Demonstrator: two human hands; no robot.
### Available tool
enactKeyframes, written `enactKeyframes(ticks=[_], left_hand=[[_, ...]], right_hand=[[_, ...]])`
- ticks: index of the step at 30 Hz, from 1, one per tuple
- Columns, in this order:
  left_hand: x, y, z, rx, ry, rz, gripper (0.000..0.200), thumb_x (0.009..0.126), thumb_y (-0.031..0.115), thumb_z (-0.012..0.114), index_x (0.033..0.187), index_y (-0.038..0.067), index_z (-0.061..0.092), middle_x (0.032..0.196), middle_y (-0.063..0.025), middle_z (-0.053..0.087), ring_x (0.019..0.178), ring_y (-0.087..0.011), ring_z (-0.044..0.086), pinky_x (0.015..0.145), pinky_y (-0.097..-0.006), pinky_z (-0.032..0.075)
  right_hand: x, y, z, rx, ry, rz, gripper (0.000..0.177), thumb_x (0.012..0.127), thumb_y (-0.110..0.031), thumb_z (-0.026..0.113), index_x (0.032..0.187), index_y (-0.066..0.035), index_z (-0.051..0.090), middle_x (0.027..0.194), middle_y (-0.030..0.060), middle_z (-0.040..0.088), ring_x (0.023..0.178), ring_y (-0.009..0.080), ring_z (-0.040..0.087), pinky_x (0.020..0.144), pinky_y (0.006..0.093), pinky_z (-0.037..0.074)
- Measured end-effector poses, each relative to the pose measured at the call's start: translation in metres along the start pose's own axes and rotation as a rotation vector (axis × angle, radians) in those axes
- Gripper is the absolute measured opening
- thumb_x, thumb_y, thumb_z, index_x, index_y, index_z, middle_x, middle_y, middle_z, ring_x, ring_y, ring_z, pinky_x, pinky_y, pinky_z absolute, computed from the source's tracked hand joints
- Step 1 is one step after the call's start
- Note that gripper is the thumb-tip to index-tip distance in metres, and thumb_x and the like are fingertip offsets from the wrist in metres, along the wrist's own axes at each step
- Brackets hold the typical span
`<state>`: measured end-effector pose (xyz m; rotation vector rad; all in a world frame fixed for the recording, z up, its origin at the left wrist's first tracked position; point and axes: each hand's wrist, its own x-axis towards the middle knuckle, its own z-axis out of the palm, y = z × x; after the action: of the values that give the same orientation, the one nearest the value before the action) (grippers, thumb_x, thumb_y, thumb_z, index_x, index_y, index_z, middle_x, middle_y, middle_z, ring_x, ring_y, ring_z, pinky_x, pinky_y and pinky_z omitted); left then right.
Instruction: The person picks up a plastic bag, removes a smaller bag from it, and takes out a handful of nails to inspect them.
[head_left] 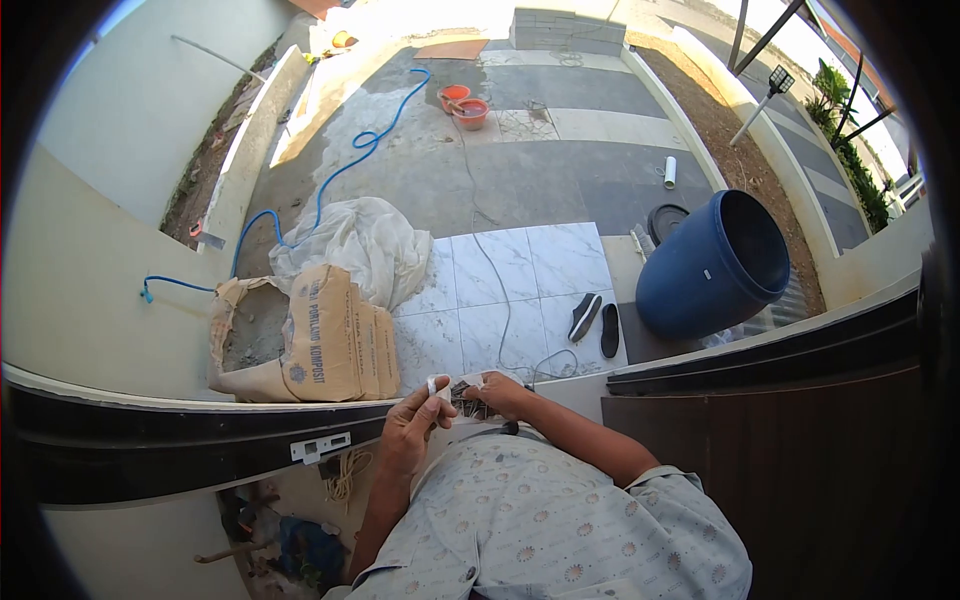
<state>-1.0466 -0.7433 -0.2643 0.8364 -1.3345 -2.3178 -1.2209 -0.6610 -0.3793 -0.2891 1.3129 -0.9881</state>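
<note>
Close to my chest, my left hand pinches the white edge of a small packet, thumb against fingers. Dark, thin pieces that look like nails show in the packet between my hands. My right hand has its fingers bent down at these pieces. Its fingertips are partly hidden, and what they grip is too small to make out. Below my hands is the front of a patterned shirt.
An open cement bag stands by the doorway at left, near a crumpled white sheet and a blue hose. White tiles lie ahead, with shoes on them. A tilted blue barrel is at right; orange buckets stand farther off.
</note>
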Motion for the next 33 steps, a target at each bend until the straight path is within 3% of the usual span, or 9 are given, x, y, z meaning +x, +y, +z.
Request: enactKeyframes(ticks=[4, 8, 15, 18, 22, 25, 28, 33], left_hand=[[0.0, 0.0, -0.002, 0.028, 0.005, -0.013, 0.036, 0.101, 0.014, 0.05, 0.132, -0.004, 0.053, 0.089, -0.0051, 0.065, 0.077, -0.0088, 0.055, 0.072, -0.0191, 0.044], [0.0, 0.002, 0.0, 0.0, -0.012, 0.011, 0.036, 0.101, 0.015, 0.05, 0.131, -0.004, 0.053, 0.089, -0.0044, 0.065, 0.077, -0.0094, 0.056, 0.074, -0.0208, 0.045], [-0.002, 0.003, -0.001, 0.031, 0.029, 0.048, 0.037, 0.1, 0.016, 0.052, 0.131, -0.005, 0.054, 0.086, -0.0045, 0.066, 0.076, -0.0086, 0.054, 0.074, -0.0205, 0.045], [0.0, 0.002, -0.003, 0.063, 0.035, 0.068, 0.038, 0.1, 0.018, 0.053, 0.131, -0.004, 0.054, 0.087, -0.0046, 0.065, 0.078, -0.0088, 0.054, 0.075, -0.0205, 0.044], [-0.003, 0.0, -0.007, 0.109, 0.051, 0.07, 0.041, 0.102, 0.019, 0.05, 0.133, -0.006, 0.05, 0.091, -0.005, 0.063, 0.082, -0.0091, 0.052, 0.079, -0.0204, 0.042], [-0.002, -0.001, -0.005, 0.098, 0.074, 0.099, 0.04, 0.102, 0.02, 0.049, 0.131, -0.007, 0.052, 0.09, -0.0047, 0.063, 0.081, -0.0094, 0.051, 0.079, -0.0207, 0.042], [0.0, -0.003, -0.006, 0.076, 0.094, 0.103, 0.04, 0.102, 0.022, 0.049, 0.129, -0.008, 0.054, 0.089, -0.0043, 0.063, 0.081, -0.0092, 0.051, 0.078, -0.0209, 0.042], [0.001, -0.004, -0.006, 0.049, 0.112, 0.102, 0.04, 0.102, 0.023, 0.049, 0.127, -0.008, 0.055, 0.088, -0.0042, 0.063, 0.079, -0.009, 0.051, 0.077, -0.0214, 0.042]], right_hand=[[0.001, -0.004, 0.002, 0.009, 0.011, 0.01, 0.023, 0.088, -0.021, 0.068, 0.098, -0.001, 0.065, 0.076, 0.0055, 0.063, 0.06, 0.012, 0.057, 0.05, 0.0281, 0.044], [-0.009, -0.016, 0.008, 0.015, 0.039, 0.034, 0.023, 0.091, -0.019, 0.065, 0.103, 0.001, 0.066, 0.084, 0.0075, 0.068, 0.065, 0.0148, 0.063, 0.056, 0.0288, 0.053], [-0.008, -0.014, 0.006, -0.042, -0.015, 0.017, 0.022, 0.093, -0.013, 0.061, 0.108, 0.003, 0.063, 0.09, 0.0107, 0.067, 0.074, 0.0159, 0.065, 0.058, 0.0294, 0.055], [-0.001, -0.005, 0.005, 0.207, -0.024, 0.026, 0.021, 0.093, -0.008, 0.059, 0.11, 0.004, 0.061, 0.093, 0.0116, 0.067, 0.075, 0.017, 0.066, 0.06, 0.0303, 0.056], [-0.014, -0.019, 0.007, 0.007, 0.015, 0.041, 0.022, 0.088, 0.001, 0.052, 0.108, 0.008, 0.059, 0.095, 0.0133, 0.066, 0.078, 0.0186, 0.066, 0.072, 0.0293, 0.056], [-0.002, -0.004, -0.002, 0.049, -0.08, -0.055, 0.023, 0.086, 0.001, 0.051, 0.107, 0.008, 0.059, 0.095, 0.0126, 0.065, 0.078, 0.0174, 0.065, 0.074, 0.0281, 0.055], [0.004, 0.002, -0.002, 0.189, -0.06, -0.017, 0.023, 0.086, 0.001, 0.05, 0.106, 0.008, 0.059, 0.096, 0.0122, 0.064, 0.079, 0.0156, 0.064, 0.075, 0.0265, 0.054], [-0.006, -0.011, 0.002, 0.063, 0.015, 0.02, 0.023, 0.086, 0.001, 0.051, 0.107, 0.008, 0.06, 0.099, 0.0119, 0.064, 0.083, 0.015, 0.064, 0.078, 0.0263, 0.054]])
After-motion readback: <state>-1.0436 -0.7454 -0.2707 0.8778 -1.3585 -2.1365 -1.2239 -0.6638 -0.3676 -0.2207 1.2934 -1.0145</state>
